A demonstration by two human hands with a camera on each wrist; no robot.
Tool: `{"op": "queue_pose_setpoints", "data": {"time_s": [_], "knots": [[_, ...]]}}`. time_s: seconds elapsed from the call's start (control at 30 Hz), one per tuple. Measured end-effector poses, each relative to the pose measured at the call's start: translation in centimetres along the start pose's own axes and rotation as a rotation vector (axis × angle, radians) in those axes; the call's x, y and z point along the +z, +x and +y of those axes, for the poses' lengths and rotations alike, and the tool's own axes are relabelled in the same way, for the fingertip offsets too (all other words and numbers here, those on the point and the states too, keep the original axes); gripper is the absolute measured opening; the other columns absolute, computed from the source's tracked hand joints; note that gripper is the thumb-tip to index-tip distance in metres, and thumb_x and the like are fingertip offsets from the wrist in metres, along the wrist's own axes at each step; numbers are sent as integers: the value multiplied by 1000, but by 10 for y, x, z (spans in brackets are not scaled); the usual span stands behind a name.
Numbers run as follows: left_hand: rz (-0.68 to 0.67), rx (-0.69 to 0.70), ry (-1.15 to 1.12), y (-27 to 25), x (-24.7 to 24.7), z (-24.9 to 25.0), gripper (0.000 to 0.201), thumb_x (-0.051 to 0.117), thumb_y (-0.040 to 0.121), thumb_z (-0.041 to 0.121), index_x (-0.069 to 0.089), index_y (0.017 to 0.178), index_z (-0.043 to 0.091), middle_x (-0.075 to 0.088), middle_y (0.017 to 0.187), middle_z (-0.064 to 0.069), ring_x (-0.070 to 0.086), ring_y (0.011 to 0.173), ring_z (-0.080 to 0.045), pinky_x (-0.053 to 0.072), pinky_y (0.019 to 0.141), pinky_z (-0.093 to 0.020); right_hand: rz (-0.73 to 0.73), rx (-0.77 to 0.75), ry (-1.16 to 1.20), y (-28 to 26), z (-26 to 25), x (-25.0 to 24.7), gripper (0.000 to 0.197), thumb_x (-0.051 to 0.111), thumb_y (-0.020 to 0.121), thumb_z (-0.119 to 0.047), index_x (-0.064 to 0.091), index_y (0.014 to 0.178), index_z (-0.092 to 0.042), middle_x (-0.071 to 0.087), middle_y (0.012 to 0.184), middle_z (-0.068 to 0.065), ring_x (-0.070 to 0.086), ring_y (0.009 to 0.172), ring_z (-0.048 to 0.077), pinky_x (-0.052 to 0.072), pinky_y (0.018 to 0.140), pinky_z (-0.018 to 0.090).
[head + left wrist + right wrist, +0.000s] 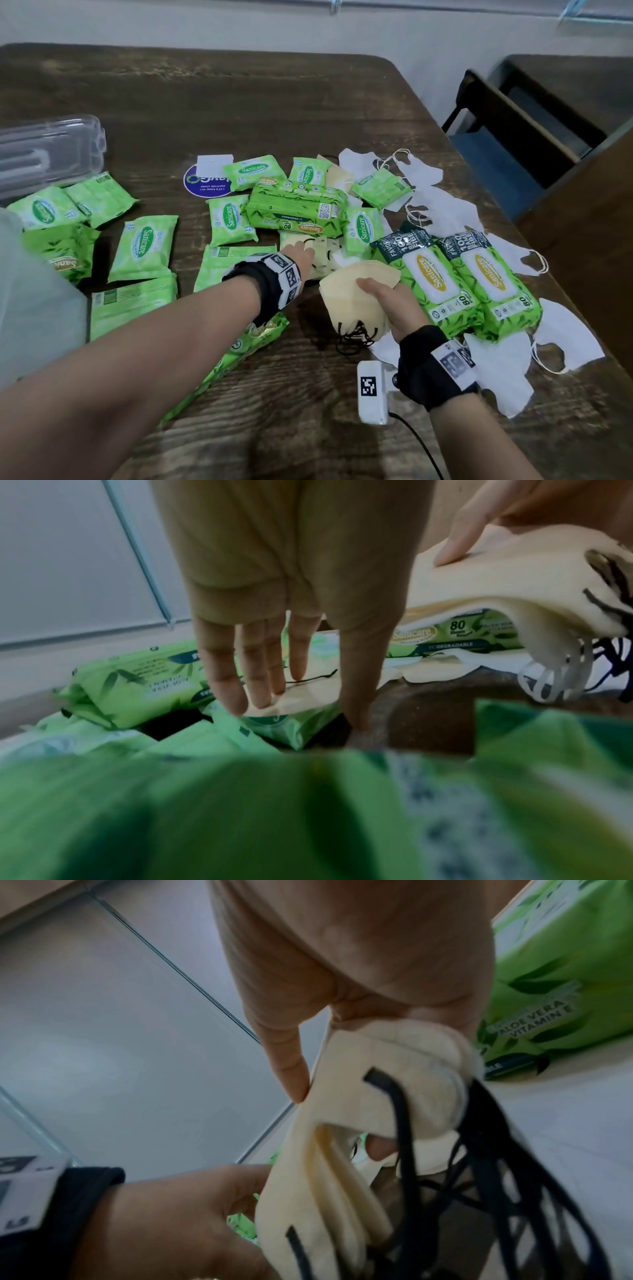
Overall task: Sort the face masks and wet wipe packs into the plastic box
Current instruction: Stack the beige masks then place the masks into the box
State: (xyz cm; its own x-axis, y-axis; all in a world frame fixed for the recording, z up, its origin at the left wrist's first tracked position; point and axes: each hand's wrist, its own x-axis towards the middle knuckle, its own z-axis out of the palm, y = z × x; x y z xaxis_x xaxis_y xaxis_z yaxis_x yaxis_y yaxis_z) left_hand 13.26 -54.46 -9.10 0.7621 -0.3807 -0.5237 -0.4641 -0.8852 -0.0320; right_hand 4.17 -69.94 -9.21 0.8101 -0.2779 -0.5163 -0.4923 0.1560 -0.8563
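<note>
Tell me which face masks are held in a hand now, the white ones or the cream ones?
The cream masks with black ear loops: the right hand grips them as a stack. The white masks lie loose on the table.

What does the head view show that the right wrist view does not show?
Only the head view shows the table, the clear box at far left, the scattered white masks and the left hand's reach. Only the right wrist view shows the right hand's thumb pressing from below. Both show the beige masks it holds.
</note>
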Motion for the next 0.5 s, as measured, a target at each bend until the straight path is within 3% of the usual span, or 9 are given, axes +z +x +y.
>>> {"op": "queue_pose_setpoints", "data": {"time_s": [0.07,0.17,0.27,0.33,0.4,0.5], "knots": [[18,-15,30,0,-1,-2,56,65,84,11,35,130,1,36,132,-17,47,119,-33,42,90,-36,-11,2,-4,1,-1,2,15,64,86,-10,61,101,-11,66,95,6,62,80,19,49,63,28],[8,21,17,3,-3,-7,44,58,87,3,40,127,1,43,126,-17,55,109,-34,44,76,-35,-29,-3,-17,3,-3,4,18,63,87,-11,60,105,-11,65,96,6,61,79,17,48,62,28],[11,22,-83,-1,-15,-11,31,46,95,9,52,125,3,56,95,-9,55,88,-27,42,62,-25,-39,-1,-46,3,-3,5,20,62,88,-13,60,107,-11,66,95,5,61,79,16,47,61,28],[86,-8,-250,-10,-23,-18,33,44,97,16,53,127,7,60,98,-7,56,87,-25,47,69,-28,-41,-2,-53,3,-2,3,18,62,88,-13,60,106,-12,66,93,3,62,79,17,46,60,28],[179,-39,-471,-24,-26,-25,43,48,93,17,44,135,10,64,105,-9,61,92,-26,51,77,-31,-38,-3,-59,2,0,0,19,62,88,-13,61,107,-11,67,96,5,63,83,20,48,62,29],[403,37,-622,-48,-33,-31,57,58,86,10,38,139,12,58,90,1,55,82,-16,45,73,-25,-71,0,-48,-1,6,-2,23,63,87,-14,62,110,-11,68,105,8,63,95,27,51,74,36]]}}
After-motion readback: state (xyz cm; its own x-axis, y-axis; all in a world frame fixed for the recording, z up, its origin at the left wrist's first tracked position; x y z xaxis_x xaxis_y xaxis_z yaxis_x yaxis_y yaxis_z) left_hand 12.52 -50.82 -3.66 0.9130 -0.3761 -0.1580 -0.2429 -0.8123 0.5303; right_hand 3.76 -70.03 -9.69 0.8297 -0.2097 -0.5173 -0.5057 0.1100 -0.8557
